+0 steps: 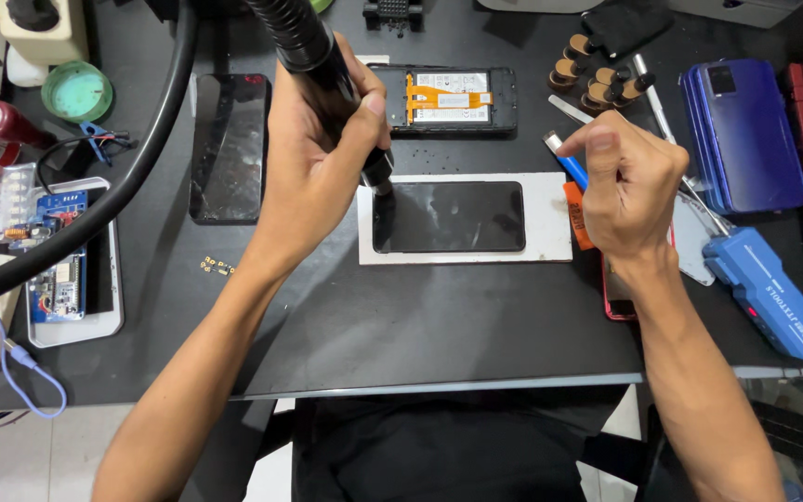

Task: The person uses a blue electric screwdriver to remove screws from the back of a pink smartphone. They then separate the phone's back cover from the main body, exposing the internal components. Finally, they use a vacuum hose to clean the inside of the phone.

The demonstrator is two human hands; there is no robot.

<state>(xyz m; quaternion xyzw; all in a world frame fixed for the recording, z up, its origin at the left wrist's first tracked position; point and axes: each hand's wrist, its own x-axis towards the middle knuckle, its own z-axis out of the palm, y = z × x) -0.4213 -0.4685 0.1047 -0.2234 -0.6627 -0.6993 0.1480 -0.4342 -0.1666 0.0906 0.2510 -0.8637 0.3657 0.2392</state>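
Hot air on the phone screen, centre of the frame.
I see my left hand (313, 153) gripping the black hot-air nozzle (327, 70), its tip at the left edge of the screen (453, 216) (on a white plate (550, 218)); my right hand (629, 191) is closed around a blue tool (566, 163) just beside it.

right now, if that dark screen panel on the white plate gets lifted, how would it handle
The screen panel looks thin and glossy, so probably light, slippery and fragile. It lies flat on the white plate, so rolling seems unlikely. The left hand holds a black nozzle at its edge.

Open mat (401, 316) along lower centre; crowded upper right by blue phone (745, 130), screwdriver (769, 288); hose (104, 200) crossing left.
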